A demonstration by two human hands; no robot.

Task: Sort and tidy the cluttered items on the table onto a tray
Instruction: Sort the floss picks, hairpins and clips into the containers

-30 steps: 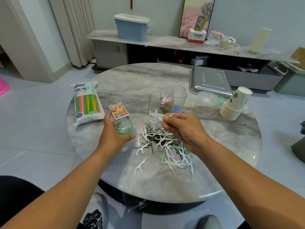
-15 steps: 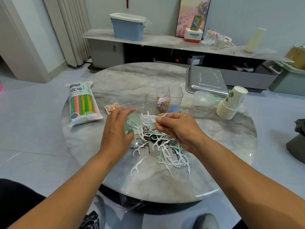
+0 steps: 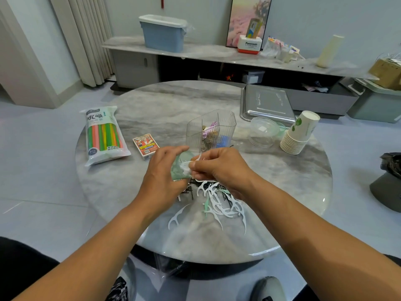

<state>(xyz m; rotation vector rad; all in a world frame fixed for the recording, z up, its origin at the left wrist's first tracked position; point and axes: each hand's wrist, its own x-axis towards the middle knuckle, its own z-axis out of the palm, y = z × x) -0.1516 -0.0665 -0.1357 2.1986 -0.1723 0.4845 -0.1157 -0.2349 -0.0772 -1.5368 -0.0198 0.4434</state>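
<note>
My left hand [image 3: 161, 180] grips a small green translucent container [image 3: 180, 168], tilted toward my right hand. My right hand [image 3: 219, 168] pinches a few white floss picks [image 3: 188, 165] at the container's mouth. A pile of white and pale green floss picks [image 3: 219, 205] mixed with dark hairpins lies on the round marble table [image 3: 152, 105] just below my hands. One floss pick [image 3: 176, 218] lies apart near the front. The metal tray [image 3: 267, 103] sits at the table's far right.
A clear divided organizer [image 3: 211, 129] with small items stands behind my hands. A pack of coloured straws [image 3: 104, 135] and a card box [image 3: 145, 145] lie left. Clear bowls [image 3: 263, 131] and stacked paper cups [image 3: 299, 132] sit right, near the tray.
My left hand lifted the green container off the table and brought it right. My right hand carried its floss picks left to the container's mouth.
</note>
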